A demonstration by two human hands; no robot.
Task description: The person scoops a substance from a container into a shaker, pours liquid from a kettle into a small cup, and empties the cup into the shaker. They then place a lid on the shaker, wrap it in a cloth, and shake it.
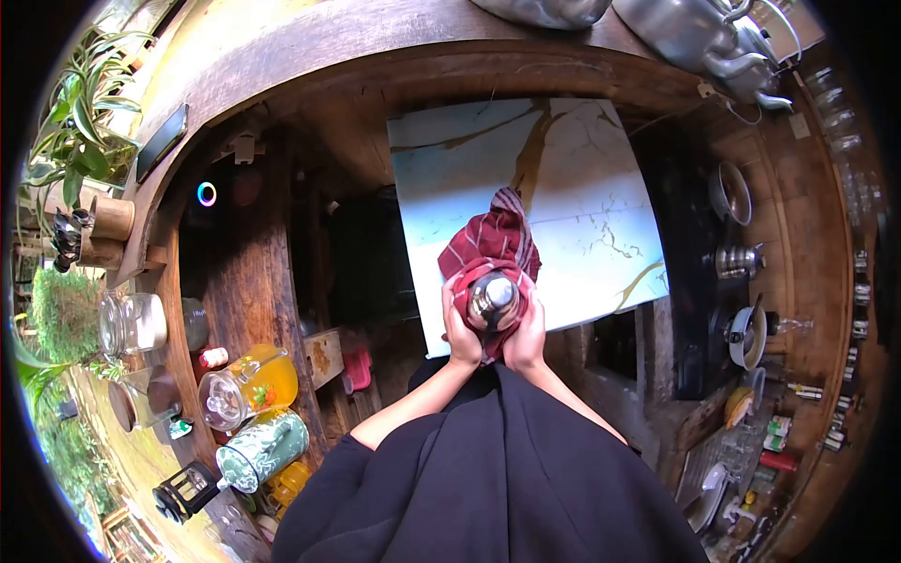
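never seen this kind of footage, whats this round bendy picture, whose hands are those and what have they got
There's no robot here: just one person's bare left hand and right hand. The single picture comes from a camera on their head, looking down; its wide view bends the room. Both hands cup a shiny metal vessel, perhaps a cocktail shaker, with a red striped cloth around it. Behind them is a white marble-patterned tabletop; whether the vessel touches it, I can't tell.

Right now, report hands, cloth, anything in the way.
Left hand, right hand cupped around red cloth and metal vessel. Cloth bunched beyond vessel, over marbled tabletop. No obstruction seen at hands.
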